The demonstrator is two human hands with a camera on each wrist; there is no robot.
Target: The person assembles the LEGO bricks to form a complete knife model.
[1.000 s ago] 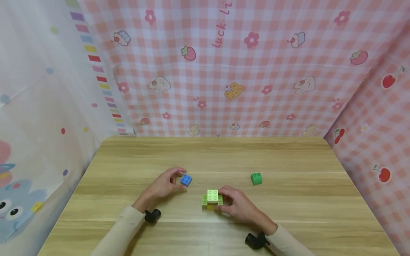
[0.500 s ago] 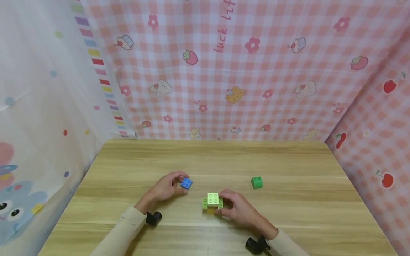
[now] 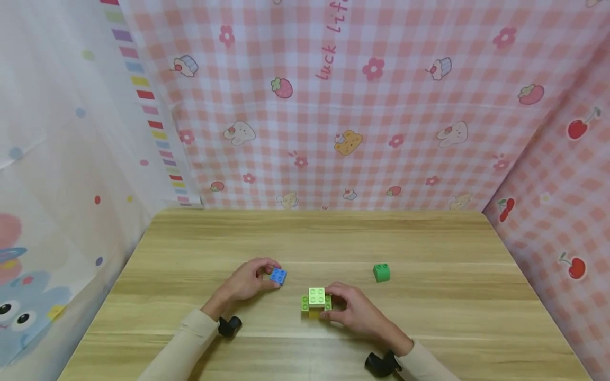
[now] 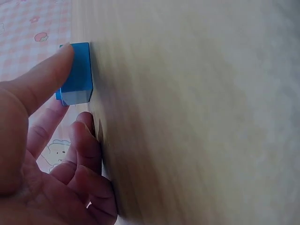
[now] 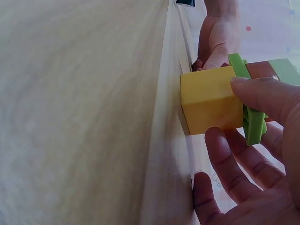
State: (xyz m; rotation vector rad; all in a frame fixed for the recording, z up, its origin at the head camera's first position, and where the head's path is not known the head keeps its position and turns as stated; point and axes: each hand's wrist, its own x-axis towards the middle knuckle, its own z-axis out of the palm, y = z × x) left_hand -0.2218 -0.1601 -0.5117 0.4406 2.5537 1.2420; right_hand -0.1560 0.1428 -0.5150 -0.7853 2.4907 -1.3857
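My left hand point(image 3: 249, 279) pinches a blue four-stud toy building brick point(image 3: 278, 275) on the table, left of centre. In the left wrist view the thumb lies along one side of the blue brick point(image 4: 78, 75), the index finger is partly hidden behind it, and the other fingers curl near the tabletop. My right hand point(image 3: 356, 311) holds a small brick stack point(image 3: 316, 297) by its right side. The right wrist view shows its yellow base block point(image 5: 211, 101), a green plate point(image 5: 254, 124), a reddish-brown brick point(image 5: 261, 70) and a pale green top brick point(image 5: 283, 70). The thumb presses where yellow meets green.
A green curved-top brick point(image 3: 382, 272) sits on the wooden table point(image 3: 429, 317), right of and behind the stack. A pink checked cloth point(image 3: 310, 106) hangs along the table's back edge, with more printed cloth at both sides. Black wrist cameras point(image 3: 230, 327) sit close over the table.
My left thumb and index finger have closed in on the blue brick, which has turned slightly. The right hand and stack stay together in place. The head view has tilted a little upward.
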